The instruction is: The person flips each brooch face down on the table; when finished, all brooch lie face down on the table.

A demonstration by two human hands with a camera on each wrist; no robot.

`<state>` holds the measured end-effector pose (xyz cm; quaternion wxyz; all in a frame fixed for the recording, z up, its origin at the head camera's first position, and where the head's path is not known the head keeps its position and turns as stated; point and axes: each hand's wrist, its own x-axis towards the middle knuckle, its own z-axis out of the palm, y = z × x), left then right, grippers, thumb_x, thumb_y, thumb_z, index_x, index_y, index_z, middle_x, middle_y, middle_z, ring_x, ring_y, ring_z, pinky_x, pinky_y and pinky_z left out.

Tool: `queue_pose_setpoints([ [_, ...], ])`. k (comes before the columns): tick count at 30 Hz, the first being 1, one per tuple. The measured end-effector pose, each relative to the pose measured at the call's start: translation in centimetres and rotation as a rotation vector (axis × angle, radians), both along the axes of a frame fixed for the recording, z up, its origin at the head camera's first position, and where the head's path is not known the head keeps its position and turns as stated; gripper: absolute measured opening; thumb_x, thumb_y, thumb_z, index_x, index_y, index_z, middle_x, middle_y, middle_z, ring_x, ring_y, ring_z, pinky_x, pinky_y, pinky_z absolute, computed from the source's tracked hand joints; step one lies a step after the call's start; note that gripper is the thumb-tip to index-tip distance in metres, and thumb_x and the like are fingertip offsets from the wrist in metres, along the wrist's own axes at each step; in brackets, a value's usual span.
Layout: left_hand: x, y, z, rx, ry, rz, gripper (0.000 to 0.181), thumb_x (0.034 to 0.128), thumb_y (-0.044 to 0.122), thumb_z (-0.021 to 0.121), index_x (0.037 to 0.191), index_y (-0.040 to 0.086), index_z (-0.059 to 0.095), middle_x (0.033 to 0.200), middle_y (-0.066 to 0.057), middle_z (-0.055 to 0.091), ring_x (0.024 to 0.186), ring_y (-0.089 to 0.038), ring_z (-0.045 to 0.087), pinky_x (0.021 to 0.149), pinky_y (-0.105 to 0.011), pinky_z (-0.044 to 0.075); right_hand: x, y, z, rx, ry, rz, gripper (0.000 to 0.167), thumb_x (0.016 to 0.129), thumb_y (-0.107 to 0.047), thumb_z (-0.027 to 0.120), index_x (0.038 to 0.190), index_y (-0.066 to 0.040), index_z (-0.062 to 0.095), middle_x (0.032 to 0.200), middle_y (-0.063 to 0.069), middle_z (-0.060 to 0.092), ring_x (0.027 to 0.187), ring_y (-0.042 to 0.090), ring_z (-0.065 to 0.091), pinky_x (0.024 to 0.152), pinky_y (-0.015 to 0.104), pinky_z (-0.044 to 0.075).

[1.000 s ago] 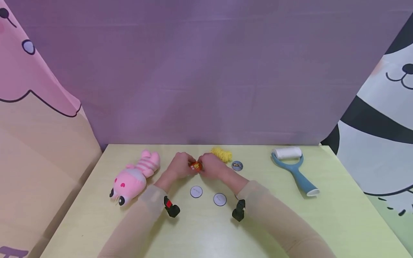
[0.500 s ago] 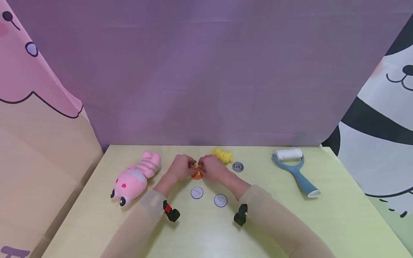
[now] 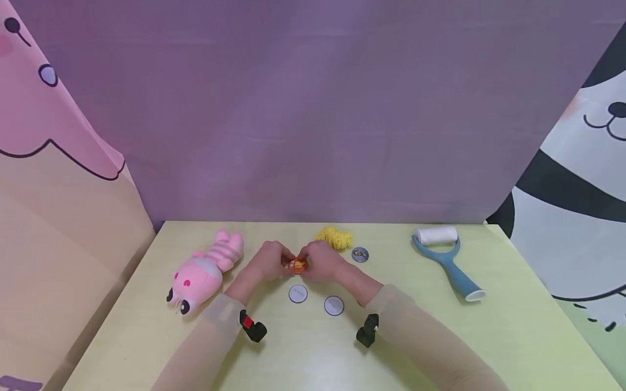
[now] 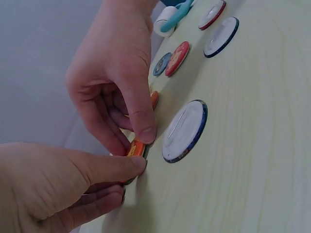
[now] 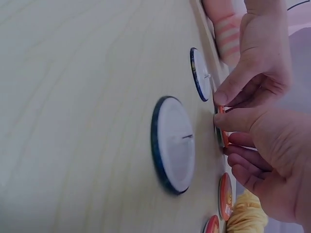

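In the head view both hands meet over an orange button badge with a yellow design. My left hand pinches its left edge between thumb and fingers. My right hand pinches the opposite edge. Seen from the left wrist, the badge stands tilted near the tabletop, with both thumbs on its near side; fingers cover much of it. Closest to the hands lies a badge with its white pin back up. Another white-backed badge lies to its right.
Beyond the right hand are a bundle of yellow yarn and a blue badge. A red badge shows in the left wrist view. A pink plush toy lies left; a blue-handled lint roller lies right.
The orange badge has moved slightly towards the person since one second ago. Half a second ago the fingers were looser around it; now both hands pinch its edges.
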<state>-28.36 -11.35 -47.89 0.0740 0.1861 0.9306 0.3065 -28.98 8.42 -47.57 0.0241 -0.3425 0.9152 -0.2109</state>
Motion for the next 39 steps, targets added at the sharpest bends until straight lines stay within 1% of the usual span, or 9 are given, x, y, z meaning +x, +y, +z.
queue_pose_setpoints([
  [4, 0.2, -0.3, -0.2, 0.031, 0.024, -0.011, 0.028, 0.0833, 0.007, 0.09, 0.111, 0.004, 0.083, 0.096, -0.006, 0.082, 0.082, -0.011, 0.069, 0.077, -0.025, 0.059, 0.3, -0.1, -0.1, -0.03, -0.025, -0.047, 0.025, 0.086, -0.016, 0.088, 0.106, -0.003, 0.08, 0.098, 0.007, 0.081, 0.086, 0.018, 0.067, 0.086, 0.037, 0.058],
  [8, 0.6, -0.6, -0.1, 0.085, 0.097, -0.007, 0.029, 0.0844, 0.007, 0.089, 0.112, 0.001, 0.082, 0.099, -0.011, 0.082, 0.086, -0.017, 0.076, 0.081, -0.03, 0.064, 0.3, 0.0, 0.2, -0.054, -0.022, -0.085, 0.028, 0.087, -0.018, 0.088, 0.109, -0.003, 0.081, 0.104, 0.007, 0.08, 0.087, 0.018, 0.066, 0.083, 0.035, 0.058],
  [13, 0.8, -0.5, 0.1, 0.243, 0.118, 0.016, 0.028, 0.0888, 0.004, 0.084, 0.116, 0.0, 0.08, 0.11, -0.016, 0.081, 0.097, -0.026, 0.08, 0.085, -0.032, 0.066, 0.3, 0.9, 1.2, -0.094, -0.003, -0.138, 0.03, 0.088, -0.022, 0.089, 0.113, -0.008, 0.081, 0.106, 0.004, 0.079, 0.085, 0.016, 0.065, 0.075, 0.026, 0.056],
  [19, 1.2, -0.5, 0.7, 0.4, 0.124, 0.049, 0.03, 0.0894, 0.004, 0.084, 0.118, 0.0, 0.079, 0.115, -0.017, 0.081, 0.103, -0.029, 0.081, 0.089, -0.031, 0.065, 0.5, 2.0, 2.2, -0.16, 0.036, -0.154, 0.031, 0.087, -0.022, 0.09, 0.114, -0.01, 0.081, 0.106, 0.003, 0.078, 0.089, 0.018, 0.069, 0.077, 0.023, 0.058],
  [25, 1.2, -0.5, 0.8, 0.456, 0.138, 0.028, 0.03, 0.0887, 0.004, 0.085, 0.118, -0.001, 0.08, 0.115, -0.018, 0.081, 0.102, -0.03, 0.081, 0.088, -0.032, 0.065, 0.9, 2.5, 2.8, -0.204, -0.007, -0.174, 0.032, 0.088, -0.023, 0.089, 0.115, -0.01, 0.08, 0.106, 0.003, 0.077, 0.09, 0.02, 0.071, 0.077, 0.023, 0.058],
  [29, 1.6, -0.9, 0.9, 0.484, 0.168, 0.054, 0.028, 0.089, 0.006, 0.085, 0.116, 0.0, 0.081, 0.113, -0.017, 0.081, 0.099, -0.029, 0.082, 0.087, -0.031, 0.065, 1.0, 2.3, 3.0, -0.242, -0.008, -0.158, 0.028, 0.089, -0.023, 0.088, 0.113, -0.011, 0.08, 0.102, 0.003, 0.076, 0.088, 0.022, 0.073, 0.079, 0.027, 0.061],
  [33, 2.3, -1.2, 0.7, 0.519, 0.171, 0.119, 0.022, 0.0888, 0.01, 0.087, 0.11, 0.004, 0.084, 0.107, -0.014, 0.083, 0.095, -0.026, 0.082, 0.081, -0.026, 0.065, 1.5, 2.2, 3.3, -0.329, -0.072, -0.138, 0.023, 0.092, -0.02, 0.084, 0.112, -0.011, 0.08, 0.102, 0.003, 0.077, 0.085, 0.016, 0.073, 0.081, 0.027, 0.062],
  [36, 2.8, -1.1, 0.7, 0.532, 0.182, 0.164, 0.018, 0.0897, 0.015, 0.087, 0.107, 0.008, 0.085, 0.102, -0.01, 0.084, 0.09, -0.022, 0.082, 0.075, -0.021, 0.064, 1.9, 2.3, 3.3, -0.407, -0.151, -0.134, 0.019, 0.095, -0.016, 0.079, 0.114, -0.01, 0.08, 0.103, 0.004, 0.078, 0.084, 0.014, 0.074, 0.079, 0.025, 0.061],
  [39, 3.0, -0.8, 0.9, 0.567, 0.211, 0.172, 0.016, 0.0919, 0.016, 0.085, 0.106, 0.009, 0.086, 0.097, -0.01, 0.084, 0.084, -0.021, 0.082, 0.072, -0.02, 0.063, 2.1, 2.4, 3.4, -0.455, -0.181, -0.14, 0.017, 0.099, -0.015, 0.075, 0.113, -0.008, 0.08, 0.102, 0.009, 0.079, 0.083, 0.013, 0.074, 0.079, 0.025, 0.061],
])
